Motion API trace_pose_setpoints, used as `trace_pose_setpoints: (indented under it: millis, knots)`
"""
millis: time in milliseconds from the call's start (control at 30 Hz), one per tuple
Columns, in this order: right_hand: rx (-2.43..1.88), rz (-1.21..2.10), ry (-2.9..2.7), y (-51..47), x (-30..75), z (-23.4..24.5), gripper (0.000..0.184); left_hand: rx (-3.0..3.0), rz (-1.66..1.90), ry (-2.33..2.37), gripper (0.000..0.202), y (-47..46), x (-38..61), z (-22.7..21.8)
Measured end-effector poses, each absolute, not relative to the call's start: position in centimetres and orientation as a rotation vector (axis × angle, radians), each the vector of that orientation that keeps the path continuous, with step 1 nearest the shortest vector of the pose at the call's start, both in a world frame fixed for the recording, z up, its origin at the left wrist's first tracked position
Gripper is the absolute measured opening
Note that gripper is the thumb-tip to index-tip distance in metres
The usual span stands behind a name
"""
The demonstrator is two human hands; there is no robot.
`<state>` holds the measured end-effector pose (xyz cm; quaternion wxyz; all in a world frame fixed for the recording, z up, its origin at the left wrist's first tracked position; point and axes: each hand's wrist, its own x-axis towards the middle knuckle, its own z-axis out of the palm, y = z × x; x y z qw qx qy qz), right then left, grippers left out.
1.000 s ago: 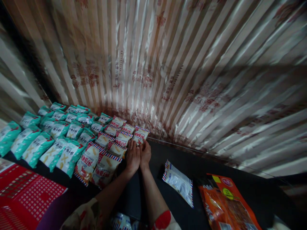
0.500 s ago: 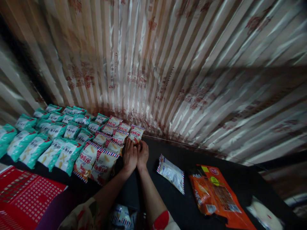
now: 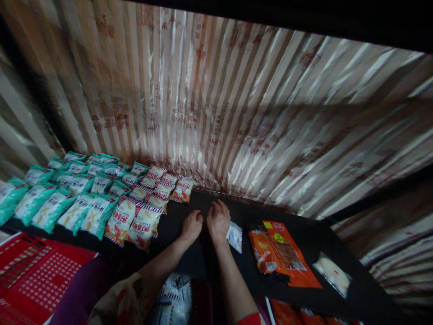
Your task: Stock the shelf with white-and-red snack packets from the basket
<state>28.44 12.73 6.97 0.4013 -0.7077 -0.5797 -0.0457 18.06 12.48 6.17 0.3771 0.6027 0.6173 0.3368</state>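
My left hand (image 3: 192,226) hovers over the black shelf with its fingers loosely bent, nothing visible in it. To its right, my right hand (image 3: 218,220) has its fingers apart and also shows nothing held. A small snack bag with a striped edge (image 3: 235,237) lies beside the right hand, partly hidden behind it. Beyond the left hand, an orange-and-white snack bag (image 3: 183,189) stands at the end of a back row. More such bags (image 3: 145,225) stand in rows to the left, next to teal-and-white snack bags (image 3: 98,214).
Orange packets (image 3: 282,253) and a clear bag with a round white item (image 3: 333,273) lie on the black shelf (image 3: 233,275) to the right. Below are a red basket (image 3: 50,275), striped-edge bags (image 3: 176,293) and more orange packets (image 3: 287,311). A pleated printed sheet (image 3: 203,113) hangs behind.
My hands have drawn away from the back orange-and-white bag, which now stands free. They have separated, the right hand moving right beside the loose bag. The view has shifted too.
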Motion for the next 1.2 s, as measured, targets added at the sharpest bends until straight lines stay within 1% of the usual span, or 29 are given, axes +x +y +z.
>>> trace_pose_setpoints:
  millis: [100, 200, 300, 433, 633, 867, 1200]
  knots:
    - [-1.935, -0.155, -1.352, 11.2, 31.6, 6.1, 0.031, 1.483, 0.768, 1.529, 0.027, 11.1, 19.4, 5.9]
    - [-1.983, -0.116, -1.373, 9.6, 33.0, 4.6, 0.032, 1.444, 0.746, 1.509, 0.027, 10.0, 20.1, 5.4]
    - [-1.967, -0.105, -1.437, 8.2, 32.4, 3.7, 0.035, 1.396, 0.732, 1.503, 0.027, 9.3, 20.2, 5.0]
    - [-1.993, -0.096, -1.574, 6.8, 30.1, 3.7, 0.039, 1.324, 0.728, 1.511, 0.024, 8.4, 19.3, 4.9]
    - [-1.891, -0.044, -1.760, 4.7, 27.7, 3.8, 0.043, 1.198, 0.745, 1.533, 0.021, 6.1, 16.6, 4.8]
    - [-1.805, 0.018, -1.771, 2.6, 25.2, 3.1, 0.042, 1.120, 0.801, 1.550, 0.025, 3.8, 13.6, 4.6]
    - [-1.646, 0.307, -1.915, 0.9, 23.9, 4.1, 0.039, 1.173, 0.812, 1.563, 0.016, 0.2, 10.3, 3.2]
